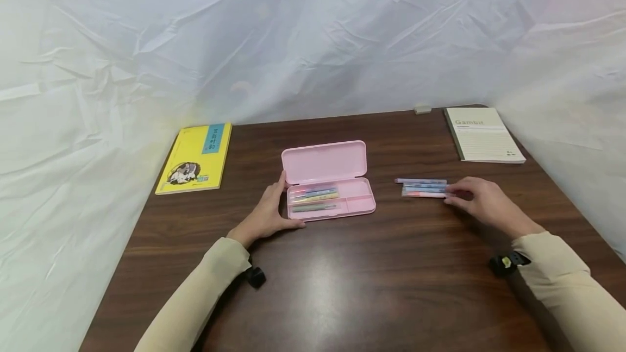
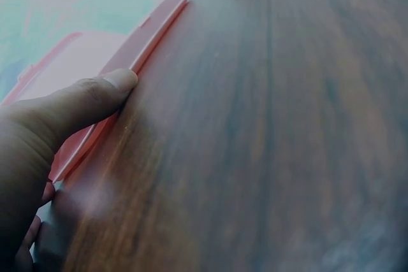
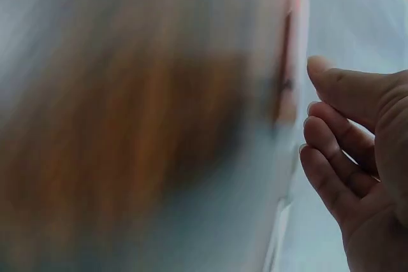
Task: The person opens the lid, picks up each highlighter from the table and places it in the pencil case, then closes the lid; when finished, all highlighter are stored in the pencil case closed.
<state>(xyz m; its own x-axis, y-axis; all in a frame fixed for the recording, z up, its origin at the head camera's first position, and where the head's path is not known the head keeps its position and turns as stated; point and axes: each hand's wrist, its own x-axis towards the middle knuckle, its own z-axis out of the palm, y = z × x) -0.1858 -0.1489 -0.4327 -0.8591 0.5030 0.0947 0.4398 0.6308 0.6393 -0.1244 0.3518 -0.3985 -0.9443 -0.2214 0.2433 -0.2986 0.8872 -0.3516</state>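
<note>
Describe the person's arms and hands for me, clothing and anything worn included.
The left sleeve and right sleeve are long, plain and pale beige. A small black device sits at the left wrist; another black unit, with a yellow-green mark, is at the right. The left hand and right hand wear no gloves.

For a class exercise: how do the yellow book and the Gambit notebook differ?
The yellow book has a blue panel and dark drawing; the Gambit notebook is pale with printed lines. The yellow book lies left of the pink pencil case, the Gambit notebook right. Both lie closed on the table.
</note>
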